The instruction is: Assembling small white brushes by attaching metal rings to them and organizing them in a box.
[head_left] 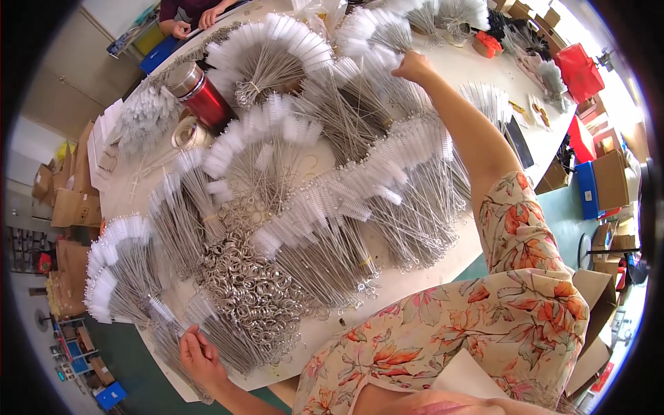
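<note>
At the near left of the table, my left hand (201, 356) has its fingers curled together, its fingertips at the stem of a small wire brush (162, 309) with white bristles. Below and beside it lie more brushes with thin metal stems. My right arm stretches far across the table. My right hand (413, 67) is closed among white brush heads at the far side, and whatever its fingers hold is hidden. Between my hands lie a heap of metal rings (252, 297) and a long row of brushes (346, 200) with looped stem ends.
A red flask (209, 104) stands at the far left beside a tape roll (190, 133). A large fanned brush bundle (266, 59) lies beyond. Another person's hands (197, 22) are at the far edge. Cardboard boxes (612, 180) and a red bin (577, 72) stand at the right.
</note>
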### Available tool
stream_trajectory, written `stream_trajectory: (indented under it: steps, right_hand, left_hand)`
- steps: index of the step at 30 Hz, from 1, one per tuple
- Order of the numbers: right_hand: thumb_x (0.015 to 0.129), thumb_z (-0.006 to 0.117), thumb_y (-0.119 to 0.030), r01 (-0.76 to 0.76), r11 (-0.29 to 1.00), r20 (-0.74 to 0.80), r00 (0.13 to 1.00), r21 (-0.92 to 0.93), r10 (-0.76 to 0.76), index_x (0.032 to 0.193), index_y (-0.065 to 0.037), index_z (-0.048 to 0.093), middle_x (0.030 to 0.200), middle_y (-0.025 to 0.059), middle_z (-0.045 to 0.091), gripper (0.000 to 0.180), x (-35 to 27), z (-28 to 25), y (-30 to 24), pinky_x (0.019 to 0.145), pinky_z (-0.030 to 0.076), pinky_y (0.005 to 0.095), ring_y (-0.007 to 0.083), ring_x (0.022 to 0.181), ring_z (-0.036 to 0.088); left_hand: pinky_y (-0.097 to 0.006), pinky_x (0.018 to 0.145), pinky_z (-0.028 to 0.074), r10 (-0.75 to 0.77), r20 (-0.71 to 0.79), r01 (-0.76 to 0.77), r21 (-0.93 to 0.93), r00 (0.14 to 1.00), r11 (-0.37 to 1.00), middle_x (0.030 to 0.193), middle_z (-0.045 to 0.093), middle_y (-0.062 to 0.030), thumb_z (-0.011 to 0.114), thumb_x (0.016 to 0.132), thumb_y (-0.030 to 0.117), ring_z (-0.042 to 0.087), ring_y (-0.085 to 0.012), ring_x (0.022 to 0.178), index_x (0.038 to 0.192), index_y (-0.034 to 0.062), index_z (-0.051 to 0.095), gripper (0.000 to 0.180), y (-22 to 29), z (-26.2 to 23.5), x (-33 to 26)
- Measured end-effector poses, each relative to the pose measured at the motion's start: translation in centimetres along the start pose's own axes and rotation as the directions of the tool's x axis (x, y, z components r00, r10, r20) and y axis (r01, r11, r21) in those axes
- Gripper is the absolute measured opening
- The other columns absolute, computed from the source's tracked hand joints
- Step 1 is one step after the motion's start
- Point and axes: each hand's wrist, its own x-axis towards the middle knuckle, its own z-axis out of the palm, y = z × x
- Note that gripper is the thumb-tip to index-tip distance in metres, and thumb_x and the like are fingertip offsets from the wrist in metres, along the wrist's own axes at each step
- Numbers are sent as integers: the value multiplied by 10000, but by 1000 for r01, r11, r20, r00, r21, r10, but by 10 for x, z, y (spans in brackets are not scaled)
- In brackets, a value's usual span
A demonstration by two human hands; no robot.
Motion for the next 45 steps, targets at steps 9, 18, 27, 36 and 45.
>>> stream_trajectory:
  steps: [9,18,27,36,45]
  right_hand:
    - [796,577,-344,436,876,-603,762,206,-238,832,-67,654,826,94,642,290,-50,-91,-37,695,495,386,235,722,626]
    - [756,589,-380,455,887,80,884,81,-461,870,-139,673,872,98,658,280,-108,-38,-118,723,488,378,268,830,625]
    - [568,754,-345,561,827,394,768,-33,-505,725,-120,704,737,84,658,279,-99,-42,-122,662,481,350,222,704,620]
    - [782,580,-270,629,718,-463,753,299,-467,814,-86,666,669,80,610,205,-173,-100,-145,673,475,334,185,674,590]
    - [947,433,-238,-104,-27,40,595,994,-803,928,-43,487,943,71,521,203,-397,-62,-200,786,511,319,131,900,515]
  left_hand:
    - [-153,357,188,21,25,-19,-77,999,997,673,439,6,452,942,199,297,-7,462,1039,-14,551,254,-18,-8,-12]
    - [-156,371,207,58,-4,-58,-167,998,984,673,468,2,457,941,189,302,-20,452,998,6,570,223,-37,-15,-47]
    - [-154,372,206,24,-127,-51,-213,992,976,687,471,1,470,932,171,323,-23,465,927,-12,575,210,-49,-54,-101]
    - [-172,475,275,264,19,-261,-104,964,960,670,469,13,498,895,120,351,-24,526,917,-44,619,205,-48,-9,-84]
    - [-195,430,372,585,297,-572,-138,755,808,666,499,-15,488,875,2,451,-60,485,1054,-3,563,195,-18,121,-54]
